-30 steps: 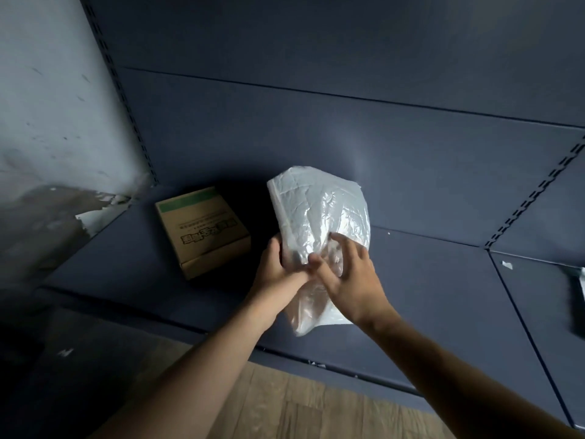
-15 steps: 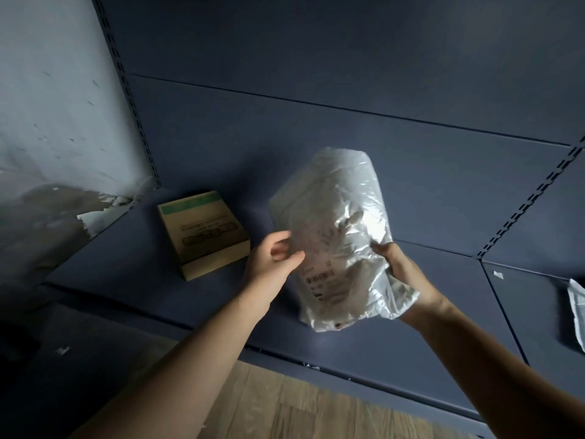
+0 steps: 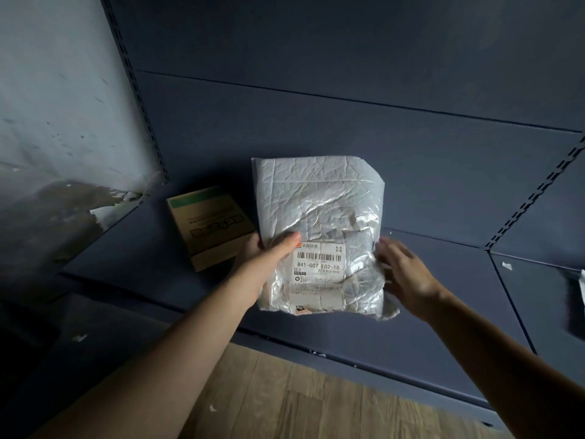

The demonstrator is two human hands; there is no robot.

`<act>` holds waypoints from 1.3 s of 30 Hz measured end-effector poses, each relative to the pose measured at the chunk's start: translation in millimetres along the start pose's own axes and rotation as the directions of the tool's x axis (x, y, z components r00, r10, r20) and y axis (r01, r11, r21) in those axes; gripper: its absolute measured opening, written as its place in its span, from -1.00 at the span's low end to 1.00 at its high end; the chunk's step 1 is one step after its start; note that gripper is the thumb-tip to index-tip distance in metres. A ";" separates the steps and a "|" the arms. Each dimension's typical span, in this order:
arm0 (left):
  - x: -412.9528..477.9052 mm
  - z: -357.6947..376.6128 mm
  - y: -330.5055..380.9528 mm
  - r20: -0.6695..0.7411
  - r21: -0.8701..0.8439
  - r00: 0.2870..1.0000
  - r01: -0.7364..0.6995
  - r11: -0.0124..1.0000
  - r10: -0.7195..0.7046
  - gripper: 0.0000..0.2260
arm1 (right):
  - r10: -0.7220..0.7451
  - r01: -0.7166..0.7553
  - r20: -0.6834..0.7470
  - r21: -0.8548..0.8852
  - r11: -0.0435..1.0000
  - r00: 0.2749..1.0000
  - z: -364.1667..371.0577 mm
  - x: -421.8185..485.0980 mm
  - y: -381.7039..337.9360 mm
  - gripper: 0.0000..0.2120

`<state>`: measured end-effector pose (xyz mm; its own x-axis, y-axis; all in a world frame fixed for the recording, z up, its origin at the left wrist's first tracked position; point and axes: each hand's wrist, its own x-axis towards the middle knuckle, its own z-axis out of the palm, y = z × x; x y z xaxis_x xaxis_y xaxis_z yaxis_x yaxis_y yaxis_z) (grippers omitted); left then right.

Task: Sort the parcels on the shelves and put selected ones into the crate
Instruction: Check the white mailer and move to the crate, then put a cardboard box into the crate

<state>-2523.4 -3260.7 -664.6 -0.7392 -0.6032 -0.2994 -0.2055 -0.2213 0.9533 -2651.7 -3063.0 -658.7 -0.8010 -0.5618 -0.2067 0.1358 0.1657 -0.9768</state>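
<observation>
Our left hand [image 3: 264, 259] grips the parcel [image 3: 319, 210] by its left edge, thumb curled over the front just beside the label and the other fingers hidden behind. Our right hand [image 3: 406, 275] reaches to the parcel's right edge with its fingers stretched out. It is blurred, and we cannot tell whether it grips the plastic or only touches it.

The parcel is a crinkled, silvery-white plastic bag, held upright in the air above the shelf [image 3: 126, 251], its front turned toward us. On its lower half sits a white shipping label [image 3: 318, 270]. We read a barcode and beneath it "841-G07 E02-10". An orange mark and a few Chinese characters head the label, and the smaller print below is too fine to make out.

Just left of the parcel a cardboard box [image 3: 209, 223] lies on the dark blue shelf, with a green band along its far edge and dark printed writing we cannot read. Further left is a grey wall [image 3: 63, 106] with peeling paint. Below the shelf runs a wooden floor [image 3: 316, 397].
</observation>
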 end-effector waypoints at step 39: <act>44.0 -116.5 -32.1 -0.097 0.854 0.939 -0.092 0.513 0.331 -0.42 | -0.378 0.411 0.230 -0.749 0.520 0.897 154.4 35.8 27.8 -0.48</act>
<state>-2474.7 -3369.4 -713.0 -0.6997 -0.7138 0.0303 -0.5846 0.5963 0.5501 -2586.5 -3203.7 -702.0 -0.6355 -0.7528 0.1714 -0.6955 0.4618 -0.5505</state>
